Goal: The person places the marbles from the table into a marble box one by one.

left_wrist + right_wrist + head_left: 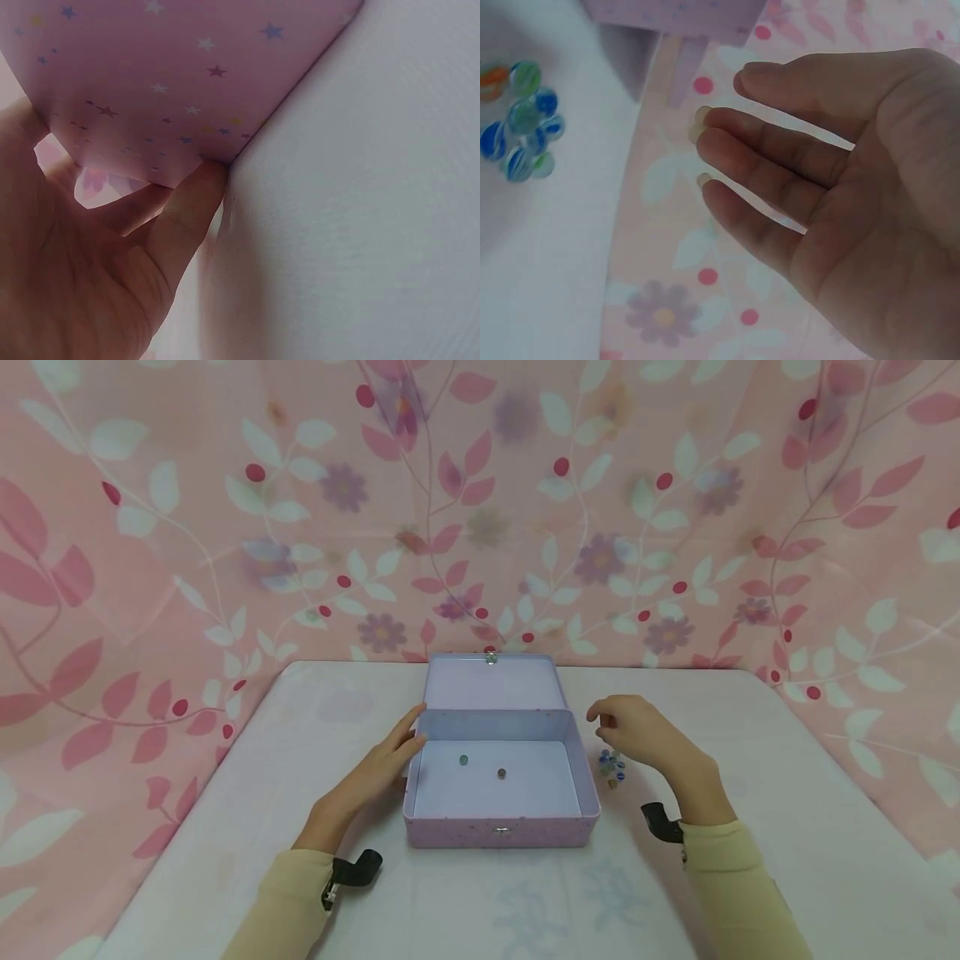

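Observation:
A lilac tin box (pixel 502 832) with small stars on its outside stands on the table, its lid (pixel 495 683) tipped back. Two marbles lie apart on its floor, a green marble (pixel 463 760) and a brownish marble (pixel 502 773). My left hand (pixel 375 768) rests against the box's left side; in the left wrist view its extended fingers (pixel 191 199) touch the starred wall. Just above and behind a cluster of marbles (pixel 611 764) to the right of the box hovers my right hand (pixel 648 739). Its fingers bend loosely, holding nothing in the right wrist view.
The white-covered table (pixel 345 718) extends on both sides of the box. Behind it hangs a pink curtain (pixel 480 510) with leaves and flowers. Black wrist mounts (pixel 360 868) jut from both sleeves close to the tabletop.

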`<state>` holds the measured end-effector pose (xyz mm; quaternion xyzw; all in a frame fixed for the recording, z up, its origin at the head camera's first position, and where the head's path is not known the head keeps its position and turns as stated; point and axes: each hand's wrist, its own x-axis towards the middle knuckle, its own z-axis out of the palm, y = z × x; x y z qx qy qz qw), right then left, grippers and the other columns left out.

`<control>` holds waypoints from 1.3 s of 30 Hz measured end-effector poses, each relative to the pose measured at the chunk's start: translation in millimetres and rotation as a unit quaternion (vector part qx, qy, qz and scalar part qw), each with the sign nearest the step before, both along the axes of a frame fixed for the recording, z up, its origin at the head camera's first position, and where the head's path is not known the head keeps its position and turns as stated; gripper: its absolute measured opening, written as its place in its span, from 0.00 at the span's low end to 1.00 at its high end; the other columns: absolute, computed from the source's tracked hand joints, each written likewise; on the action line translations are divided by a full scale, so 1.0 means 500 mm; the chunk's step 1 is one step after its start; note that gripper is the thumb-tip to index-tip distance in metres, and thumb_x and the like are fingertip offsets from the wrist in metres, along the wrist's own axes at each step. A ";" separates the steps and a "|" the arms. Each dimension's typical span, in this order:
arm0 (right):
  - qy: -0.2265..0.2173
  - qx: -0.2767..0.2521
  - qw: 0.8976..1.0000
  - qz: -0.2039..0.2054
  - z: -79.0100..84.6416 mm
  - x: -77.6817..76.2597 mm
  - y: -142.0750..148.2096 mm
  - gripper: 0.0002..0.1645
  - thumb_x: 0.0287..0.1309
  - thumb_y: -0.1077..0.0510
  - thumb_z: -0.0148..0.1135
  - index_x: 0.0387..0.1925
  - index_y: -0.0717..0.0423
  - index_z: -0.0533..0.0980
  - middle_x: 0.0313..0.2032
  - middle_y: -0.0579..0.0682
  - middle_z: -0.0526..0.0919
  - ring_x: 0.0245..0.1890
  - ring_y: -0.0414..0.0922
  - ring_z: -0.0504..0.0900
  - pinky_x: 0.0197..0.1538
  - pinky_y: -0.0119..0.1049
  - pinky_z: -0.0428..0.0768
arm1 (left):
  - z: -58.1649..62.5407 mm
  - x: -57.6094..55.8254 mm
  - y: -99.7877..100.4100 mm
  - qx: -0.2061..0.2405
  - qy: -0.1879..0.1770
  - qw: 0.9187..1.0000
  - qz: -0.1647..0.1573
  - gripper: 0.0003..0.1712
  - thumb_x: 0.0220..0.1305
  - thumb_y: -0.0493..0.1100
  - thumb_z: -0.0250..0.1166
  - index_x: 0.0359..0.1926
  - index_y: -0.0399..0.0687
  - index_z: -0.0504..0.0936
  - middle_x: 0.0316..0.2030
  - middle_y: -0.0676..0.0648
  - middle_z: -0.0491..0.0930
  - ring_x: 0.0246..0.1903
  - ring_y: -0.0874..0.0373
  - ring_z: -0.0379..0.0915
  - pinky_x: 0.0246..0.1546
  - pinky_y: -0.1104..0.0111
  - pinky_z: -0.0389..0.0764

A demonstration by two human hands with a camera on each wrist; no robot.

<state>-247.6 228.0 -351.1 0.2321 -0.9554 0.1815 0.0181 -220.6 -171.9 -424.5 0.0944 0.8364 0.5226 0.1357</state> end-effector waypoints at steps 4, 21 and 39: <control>-0.030 0.009 0.999 -0.007 -0.013 -0.010 0.022 0.14 0.56 0.67 0.59 0.44 0.63 0.82 0.26 0.49 0.77 0.27 0.43 0.72 0.34 0.36 0.73 | 0.000 0.001 0.000 -0.001 0.000 1.000 0.002 0.35 0.71 0.71 0.47 0.73 0.91 0.43 0.79 0.44 0.47 0.76 0.36 0.47 0.57 0.38 0.75; -0.111 0.034 0.992 -0.053 -0.069 -0.037 0.060 0.16 0.52 0.68 0.59 0.42 0.59 0.85 0.35 0.56 0.84 0.33 0.47 0.78 0.38 0.42 0.80 | 0.002 -0.001 0.001 -0.001 0.000 1.000 0.001 0.37 0.72 0.70 0.46 0.76 0.84 0.41 0.79 0.44 0.47 0.76 0.37 0.48 0.58 0.39 0.75; -0.098 0.042 0.993 -0.051 -0.099 -0.058 0.065 0.14 0.50 0.70 0.57 0.33 0.58 0.86 0.40 0.58 0.86 0.37 0.49 0.80 0.41 0.45 0.81 | 0.004 -0.003 0.001 -0.020 0.010 1.000 0.010 0.37 0.70 0.73 0.45 0.75 0.87 0.42 0.78 0.44 0.50 0.76 0.40 0.49 0.60 0.42 0.75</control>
